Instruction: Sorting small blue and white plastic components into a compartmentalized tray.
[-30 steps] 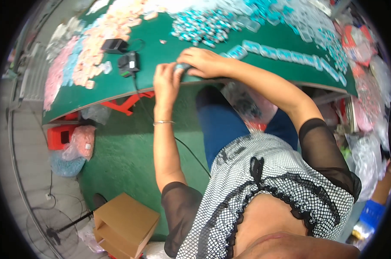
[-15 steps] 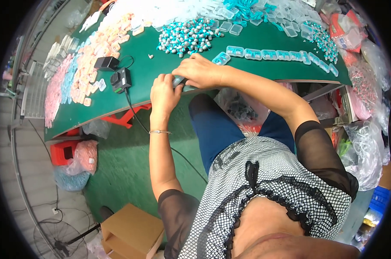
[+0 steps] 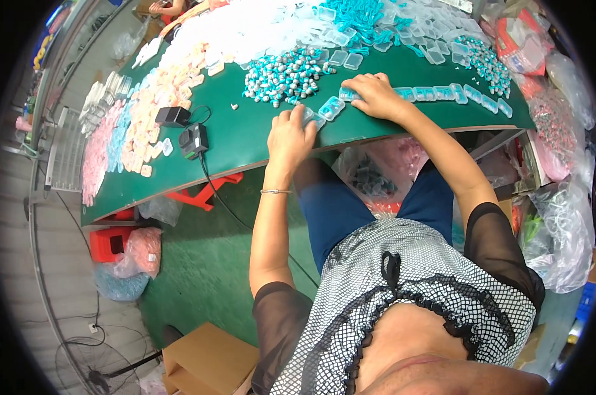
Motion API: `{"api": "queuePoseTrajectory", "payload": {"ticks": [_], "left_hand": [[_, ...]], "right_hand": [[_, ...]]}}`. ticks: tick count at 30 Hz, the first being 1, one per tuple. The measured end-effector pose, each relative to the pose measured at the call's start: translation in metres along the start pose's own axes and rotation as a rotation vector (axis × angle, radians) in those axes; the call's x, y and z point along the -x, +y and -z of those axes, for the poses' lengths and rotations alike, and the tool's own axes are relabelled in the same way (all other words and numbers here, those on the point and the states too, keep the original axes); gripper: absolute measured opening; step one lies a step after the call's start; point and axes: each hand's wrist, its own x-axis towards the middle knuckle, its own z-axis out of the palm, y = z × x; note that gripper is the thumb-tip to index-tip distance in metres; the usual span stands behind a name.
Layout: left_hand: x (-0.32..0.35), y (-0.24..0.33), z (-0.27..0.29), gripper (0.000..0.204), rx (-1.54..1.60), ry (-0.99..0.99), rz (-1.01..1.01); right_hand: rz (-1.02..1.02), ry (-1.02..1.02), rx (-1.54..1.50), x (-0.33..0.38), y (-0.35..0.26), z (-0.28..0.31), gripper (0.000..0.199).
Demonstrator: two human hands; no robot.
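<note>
My left hand [image 3: 290, 139] is at the table's near edge, its fingers and thumb closed around a small clear plastic case [image 3: 313, 118]. Beside that case, a clear case with teal contents [image 3: 331, 108] lies slanted at the left end of a curved row. My right hand [image 3: 381, 97] reaches over the row, thumb and fingers on either side of another teal-filled case [image 3: 348, 94], and it hides part of the row. More filled cases [image 3: 424, 93] continue to the right. Behind my hands lies a heap of small teal and grey pieces [image 3: 281, 76].
Teal parts [image 3: 360, 20] and loose clear cases [image 3: 436, 49] are piled along the back of the green table [image 3: 239, 145]. Peach pieces [image 3: 150, 118] and pink pieces [image 3: 100, 155] spread at the left. A black device [image 3: 193, 139] trails a cable off the edge. Plastic bags [image 3: 553, 224] crowd the right.
My hands were together at the table edge over a small case. They have moved apart: the right went right onto the row, the left moved slightly right with a case.
</note>
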Motion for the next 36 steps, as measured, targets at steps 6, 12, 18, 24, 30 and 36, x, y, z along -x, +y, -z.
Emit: {"api": "queuePoseTrajectory", "payload": {"ticks": [6,12,18,24,30,36], "left_hand": [[-0.005,0.008,-0.005,0.048,0.071,-0.021,0.019],[-0.026,0.011,-0.017,0.043,0.302,0.153,0.051],[-0.041,0.043,-0.026,0.052,0.166,-0.049,-0.045],[-0.049,0.039,-0.035,0.050,0.165,-0.096,-0.032],[-0.050,0.032,-0.048,0.046,0.289,0.027,-0.114],[-0.040,0.038,-0.044,0.045,0.374,-0.050,-0.068]], "right_hand": [[0.054,0.256,-0.307,-0.007,0.028,0.019,0.045],[0.054,0.112,-0.272,0.030,0.060,0.034,0.045],[0.119,0.038,-0.075,0.037,0.042,0.025,0.052],[0.093,0.207,-0.347,0.032,0.060,0.040,0.039],[0.084,0.095,-0.150,0.058,0.080,0.063,0.058],[0.120,-0.020,-0.233,0.048,0.069,0.060,0.061]]}}
